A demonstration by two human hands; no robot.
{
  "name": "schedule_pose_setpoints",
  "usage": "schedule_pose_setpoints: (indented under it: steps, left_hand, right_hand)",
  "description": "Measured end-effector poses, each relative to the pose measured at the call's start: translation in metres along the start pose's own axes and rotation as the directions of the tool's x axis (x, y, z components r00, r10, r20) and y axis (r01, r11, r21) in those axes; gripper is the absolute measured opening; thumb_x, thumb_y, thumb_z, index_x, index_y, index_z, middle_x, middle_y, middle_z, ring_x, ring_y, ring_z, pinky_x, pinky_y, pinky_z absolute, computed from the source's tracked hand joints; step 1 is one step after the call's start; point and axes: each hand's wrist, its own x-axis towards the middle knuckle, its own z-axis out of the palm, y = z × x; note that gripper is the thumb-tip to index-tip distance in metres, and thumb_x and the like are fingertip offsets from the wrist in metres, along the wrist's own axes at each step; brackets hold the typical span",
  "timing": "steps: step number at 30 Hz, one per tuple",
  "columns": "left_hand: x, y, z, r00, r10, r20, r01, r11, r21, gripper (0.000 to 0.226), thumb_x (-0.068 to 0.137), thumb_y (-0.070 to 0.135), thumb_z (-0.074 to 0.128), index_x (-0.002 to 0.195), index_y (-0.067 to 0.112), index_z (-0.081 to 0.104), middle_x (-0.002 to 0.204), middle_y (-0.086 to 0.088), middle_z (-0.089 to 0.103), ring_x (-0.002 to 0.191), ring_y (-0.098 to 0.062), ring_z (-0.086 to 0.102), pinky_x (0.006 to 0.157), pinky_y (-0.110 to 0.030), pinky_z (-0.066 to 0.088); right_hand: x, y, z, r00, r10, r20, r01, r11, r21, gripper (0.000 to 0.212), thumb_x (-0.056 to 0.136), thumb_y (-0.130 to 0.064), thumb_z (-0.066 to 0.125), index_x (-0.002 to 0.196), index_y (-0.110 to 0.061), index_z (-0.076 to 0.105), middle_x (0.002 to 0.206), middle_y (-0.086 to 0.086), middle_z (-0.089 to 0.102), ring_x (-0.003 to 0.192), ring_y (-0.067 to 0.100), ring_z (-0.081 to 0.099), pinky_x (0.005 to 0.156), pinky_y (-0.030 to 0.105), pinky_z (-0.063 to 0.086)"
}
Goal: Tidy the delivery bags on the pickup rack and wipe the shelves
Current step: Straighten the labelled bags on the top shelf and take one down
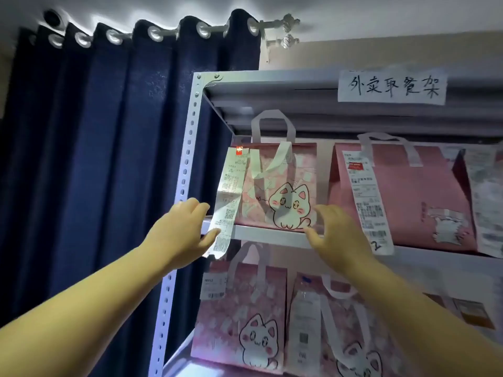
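Up there, cat bag point(275, 186) between hands point(179, 229).

Grey metal rack point(187, 148) shelves carry pink delivery bags point(283, 191).

Rack sign point(391, 87) "外卖取餐架" (receipt point(379, 244), perhaps "2")

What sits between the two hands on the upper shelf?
In the head view, the pink cat bag stands between the left hand and right hand, with its long receipt hanging by the left hand.
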Motion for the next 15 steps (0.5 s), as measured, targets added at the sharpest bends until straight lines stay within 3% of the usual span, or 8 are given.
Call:
schedule_pose_setpoints:
  steps: [3,6,10,12,15]
  left_hand:
    - [0.030,-0.005,0.020,1.000,-0.030,-0.002,0.030,0.995,-0.090,0.048,0.091,0.044,0.047,0.127,0.013,0.041,0.123,-0.001,0.047,0.114,-0.018,0.043,0.086,-0.032,0.046]
    - [0.058,-0.006,0.037,0.996,-0.056,0.068,0.068,0.977,-0.202,0.041,0.092,0.036,0.044,0.128,0.017,0.038,0.120,-0.002,0.046,0.111,-0.020,0.045,0.085,-0.032,0.044]
    - [0.085,-0.016,0.058,0.990,-0.081,0.114,0.112,0.948,-0.298,0.026,0.087,0.019,0.040,0.113,0.017,0.045,0.104,-0.004,0.053,0.088,-0.022,0.053,0.074,-0.038,0.050]
    - [0.093,-0.019,0.061,0.984,-0.090,0.156,0.140,0.927,-0.347,0.033,0.082,0.013,0.038,0.113,0.016,0.048,0.101,-0.004,0.057,0.082,-0.022,0.055,0.069,-0.038,0.052]
    - [0.099,-0.025,0.064,0.979,-0.109,0.173,0.173,0.893,-0.415,0.042,0.083,0.012,0.036,0.123,0.016,0.048,0.106,-0.004,0.061,0.087,-0.022,0.058,0.075,-0.042,0.055]
  right_hand:
    - [0.022,0.005,0.016,0.997,0.053,-0.051,-0.052,0.998,0.027,0.046,0.087,-0.030,0.059,0.128,-0.015,0.045,0.120,0.005,0.052,0.106,0.022,0.052,0.091,0.036,0.046]
    - [0.040,0.008,0.030,0.991,0.133,-0.010,-0.133,0.991,0.011,0.052,0.085,-0.032,0.060,0.129,-0.016,0.040,0.123,0.005,0.049,0.111,0.023,0.047,0.091,0.037,0.043]
    - [0.060,0.013,0.042,0.982,0.189,0.013,-0.189,0.982,0.014,0.051,0.080,-0.028,0.061,0.125,-0.015,0.041,0.121,0.007,0.050,0.107,0.026,0.050,0.087,0.040,0.048]
    - [0.067,0.016,0.046,0.980,0.197,0.043,-0.198,0.979,0.039,0.046,0.080,-0.027,0.060,0.122,-0.015,0.044,0.117,0.004,0.055,0.100,0.025,0.055,0.080,0.037,0.048]
    - [0.072,0.018,0.047,0.981,0.182,0.065,-0.187,0.979,0.075,0.036,0.080,-0.022,0.058,0.115,-0.018,0.050,0.110,0.001,0.061,0.091,0.023,0.058,0.072,0.032,0.047]
